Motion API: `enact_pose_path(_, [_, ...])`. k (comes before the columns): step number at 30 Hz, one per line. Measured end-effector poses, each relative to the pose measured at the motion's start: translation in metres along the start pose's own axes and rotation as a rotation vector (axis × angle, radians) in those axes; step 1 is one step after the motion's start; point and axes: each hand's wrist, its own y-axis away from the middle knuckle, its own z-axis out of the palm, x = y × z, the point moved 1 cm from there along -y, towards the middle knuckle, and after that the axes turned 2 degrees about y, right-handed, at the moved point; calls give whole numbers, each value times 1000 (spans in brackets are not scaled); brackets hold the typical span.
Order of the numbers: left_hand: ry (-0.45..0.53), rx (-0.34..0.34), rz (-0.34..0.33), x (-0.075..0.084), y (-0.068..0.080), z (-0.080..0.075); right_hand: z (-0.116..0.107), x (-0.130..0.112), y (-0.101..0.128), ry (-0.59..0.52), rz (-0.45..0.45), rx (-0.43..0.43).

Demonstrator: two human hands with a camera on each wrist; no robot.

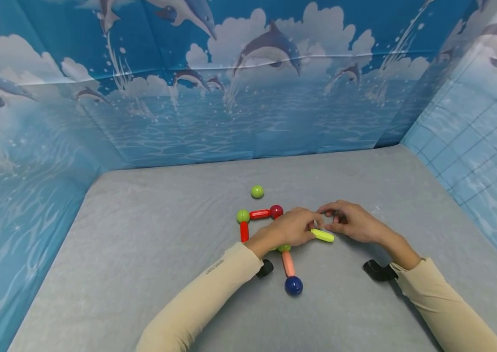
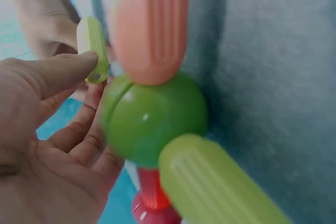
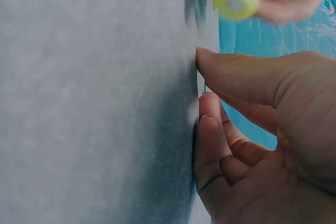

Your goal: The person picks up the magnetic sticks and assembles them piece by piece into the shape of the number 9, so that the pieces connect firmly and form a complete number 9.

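My left hand [image 1: 293,227] pinches a yellow-green rod [image 1: 322,235] between thumb and fingers, its far end pointing toward the right hand. Beneath that hand lies a framework of rods and balls, partly hidden by it. A green ball [image 2: 155,121] there joins a coral rod [image 2: 157,30], another yellow-green rod [image 2: 215,182] and a red rod [image 2: 152,187]. The coral rod ends in a dark blue ball [image 1: 293,285]. Just right of the held rod, my right hand [image 1: 356,222] has its fingers loosely bent and its fingertips at the grey surface, with nothing between thumb and fingers [image 3: 210,140].
Behind the left hand, a red rod [image 1: 260,214] links a green ball [image 1: 243,216] to a dark red ball [image 1: 276,211]. A separate green ball [image 1: 257,191] sits farther back on the grey cloth [image 1: 164,210]. Dolphin-printed curtains [image 1: 252,127] stand around the back and sides.
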Motion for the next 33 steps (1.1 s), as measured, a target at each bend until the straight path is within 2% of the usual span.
enact_pose_path(4, [75, 53, 52, -2, 22, -8, 0, 0, 0, -8, -2, -1])
enact_pose_path(9, [289, 110, 82, -8, 65, -16, 1, -1, -1, 1, 7, 3])
enact_pose_path(13, [440, 143, 53, -16, 100, -18, 0, -1, -2, 15, 10, 1])
enact_pose_path(17, [507, 143, 15, -25, 131, -11, 0, -2, -2, 12, 5, -4])
enact_pose_path(20, [540, 132, -4, -29, 148, -1, 1, -5, -5, 19, 10, -2])
enact_pose_path(26, [558, 97, -48, -34, 164, 14, 11, -21, -20, -88, 25, -87])
enact_pose_path(33, [582, 82, -65, -37, 165, 23, 24, -42, -46, -148, 30, -166])
